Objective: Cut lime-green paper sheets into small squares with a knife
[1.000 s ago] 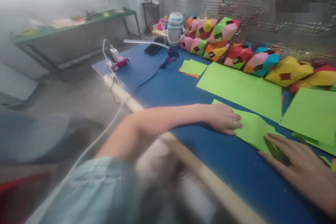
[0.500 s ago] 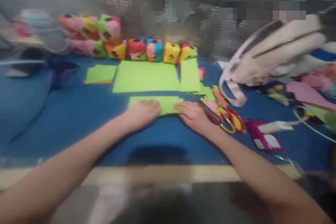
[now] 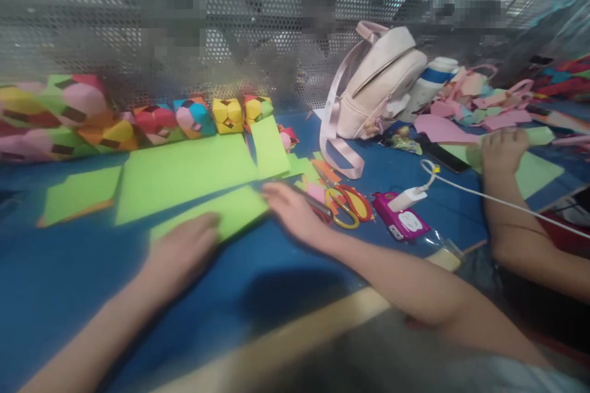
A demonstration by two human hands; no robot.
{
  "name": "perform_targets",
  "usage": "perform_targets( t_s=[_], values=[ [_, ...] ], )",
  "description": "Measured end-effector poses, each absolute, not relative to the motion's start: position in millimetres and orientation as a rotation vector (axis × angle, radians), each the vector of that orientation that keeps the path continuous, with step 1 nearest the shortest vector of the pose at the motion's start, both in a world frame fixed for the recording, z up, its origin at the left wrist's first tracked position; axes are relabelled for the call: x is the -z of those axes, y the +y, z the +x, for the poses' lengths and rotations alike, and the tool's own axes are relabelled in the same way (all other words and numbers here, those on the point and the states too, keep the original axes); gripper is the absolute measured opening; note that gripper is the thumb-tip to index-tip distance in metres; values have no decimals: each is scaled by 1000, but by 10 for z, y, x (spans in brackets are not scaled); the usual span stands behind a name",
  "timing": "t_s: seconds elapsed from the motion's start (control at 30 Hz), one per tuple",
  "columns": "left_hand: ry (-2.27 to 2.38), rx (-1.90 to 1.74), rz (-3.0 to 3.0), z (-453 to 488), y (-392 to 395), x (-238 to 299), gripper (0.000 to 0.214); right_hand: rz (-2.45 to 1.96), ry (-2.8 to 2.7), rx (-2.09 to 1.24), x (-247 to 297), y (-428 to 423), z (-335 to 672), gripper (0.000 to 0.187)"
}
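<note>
A folded strip of green paper (image 3: 230, 212) lies on the blue table top (image 3: 286, 270). My left hand (image 3: 182, 252) rests flat on its near left end, fingers stretched out. My right hand (image 3: 290, 212) lies flat at its right end, fingers spread. A larger green sheet (image 3: 184, 172) lies just behind the strip. Red and yellow scissors (image 3: 348, 206) lie right beside my right hand.
Coloured paper cubes (image 3: 138, 116) line the perforated metal wall behind. A pink backpack (image 3: 373, 92), a magenta power strip (image 3: 401, 221) with a white cable, and paper scraps lie to the right. Another person's hand (image 3: 502, 150) rests on green paper at far right.
The view has swung from the left end of the table to the right. Both my hands have stayed flat on the green strip.
</note>
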State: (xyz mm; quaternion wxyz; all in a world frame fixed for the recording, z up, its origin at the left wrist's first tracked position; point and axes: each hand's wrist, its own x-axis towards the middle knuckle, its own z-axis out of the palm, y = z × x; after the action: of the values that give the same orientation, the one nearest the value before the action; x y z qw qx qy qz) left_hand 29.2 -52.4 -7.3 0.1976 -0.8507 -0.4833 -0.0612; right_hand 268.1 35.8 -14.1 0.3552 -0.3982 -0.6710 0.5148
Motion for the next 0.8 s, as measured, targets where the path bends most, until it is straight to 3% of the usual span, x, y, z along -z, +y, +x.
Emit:
perform_targets(
  t_s=[0.1,0.27,0.4,0.67,0.8],
  values=[
    [-1378,246,-2419,280,-556,169,25,-1032,-1624,-1444,92,341,2686,30],
    [-1538,347,-2508,285,-642,392,25,-1020,-1422,-1615,107,339,2657,46],
    [-1449,457,-2519,337,-663,457,28,-1022,-1363,-1662,117,328,2636,48],
    [-1246,467,-2515,292,-644,266,23,-999,-1438,-1584,35,255,2626,50],
    [-1216,547,-2490,241,-651,142,35,-1046,-1384,-1643,30,257,2601,54]
  ],
)
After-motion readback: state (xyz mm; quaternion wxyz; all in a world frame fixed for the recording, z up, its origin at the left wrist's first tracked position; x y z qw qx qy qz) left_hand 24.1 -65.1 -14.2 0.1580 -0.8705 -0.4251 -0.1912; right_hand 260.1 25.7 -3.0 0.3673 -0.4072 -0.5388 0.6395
